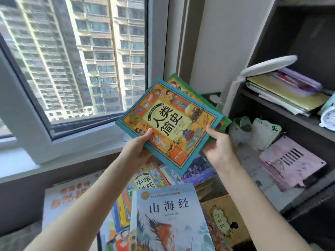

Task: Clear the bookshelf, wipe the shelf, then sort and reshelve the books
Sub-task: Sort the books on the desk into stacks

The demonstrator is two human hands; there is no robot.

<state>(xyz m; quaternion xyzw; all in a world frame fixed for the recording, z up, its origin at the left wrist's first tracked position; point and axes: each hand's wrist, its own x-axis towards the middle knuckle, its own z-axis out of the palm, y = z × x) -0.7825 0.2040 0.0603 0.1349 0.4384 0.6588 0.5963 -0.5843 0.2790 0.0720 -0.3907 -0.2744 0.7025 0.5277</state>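
Observation:
I hold a teal-bordered orange book (168,122) up in front of the window, with a green-bordered book (224,122) stacked behind it. My left hand (139,144) grips the stack's lower left edge, thumb on the cover. My right hand (220,145) holds the lower right edge, thumb on the cover and fingers underneath. Below them lies a heap of books, a pale blue one (170,220) on top. The dark bookshelf (282,113) stands at the right.
On the shelf's upper board lie stacked folders (288,91), a white lamp head (268,67) and a small clock (329,116). The board below holds a pink slotted item (291,162) and pale green bags (253,131). The window sill (72,142) runs at the left.

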